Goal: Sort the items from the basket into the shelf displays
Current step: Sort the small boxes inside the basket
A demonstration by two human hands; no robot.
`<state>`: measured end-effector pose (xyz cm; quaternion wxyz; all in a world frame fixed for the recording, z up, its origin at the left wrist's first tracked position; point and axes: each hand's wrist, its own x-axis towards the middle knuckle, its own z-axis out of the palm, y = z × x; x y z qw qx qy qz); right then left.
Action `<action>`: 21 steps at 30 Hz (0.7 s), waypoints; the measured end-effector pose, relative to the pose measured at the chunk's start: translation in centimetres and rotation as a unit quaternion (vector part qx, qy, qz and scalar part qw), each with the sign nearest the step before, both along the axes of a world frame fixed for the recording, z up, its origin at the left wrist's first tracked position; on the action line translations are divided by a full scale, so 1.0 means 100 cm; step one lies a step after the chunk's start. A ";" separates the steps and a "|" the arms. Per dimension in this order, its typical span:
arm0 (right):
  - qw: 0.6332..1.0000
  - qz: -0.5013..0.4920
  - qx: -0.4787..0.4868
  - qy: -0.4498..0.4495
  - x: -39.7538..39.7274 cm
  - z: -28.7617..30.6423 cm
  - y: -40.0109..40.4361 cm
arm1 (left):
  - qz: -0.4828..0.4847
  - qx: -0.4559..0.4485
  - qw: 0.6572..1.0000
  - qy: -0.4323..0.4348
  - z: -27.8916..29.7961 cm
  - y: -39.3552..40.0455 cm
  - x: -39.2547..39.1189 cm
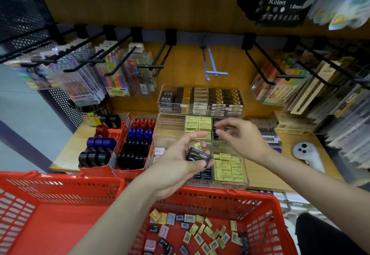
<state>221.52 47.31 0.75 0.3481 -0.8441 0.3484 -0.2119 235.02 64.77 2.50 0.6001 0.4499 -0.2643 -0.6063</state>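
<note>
Red basket (266,210) sits low, small erasers (200,228) scattered inside; the left hand (180,160) cradles a black eraser (198,157) over the clear shelf tray (245,178), while the right hand (242,136) hovers loose-fingered, gripping nothing.

The left hand (176,160) holds a small black eraser (198,157) and a yellow one over the clear display tray (230,182) at centre. At 2 o'clock of it, the right hand (242,136) hovers, fingers (220,132) loosely curled. At 6 o'clock, the red basket (60,204) holds scattered erasers (202,230).
</note>
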 end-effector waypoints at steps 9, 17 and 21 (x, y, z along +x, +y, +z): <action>0.980 0.041 0.180 -0.071 -0.051 0.046 0.089 | 0.028 0.006 0.992 -0.125 0.004 0.003 -0.032; 0.989 0.048 0.125 -0.062 -0.053 0.042 0.080 | -0.015 0.000 1.000 0.002 0.005 0.005 -0.029; 0.962 -0.042 0.221 -0.157 -0.050 0.038 0.054 | 0.071 0.035 0.996 0.034 0.005 -0.005 -0.022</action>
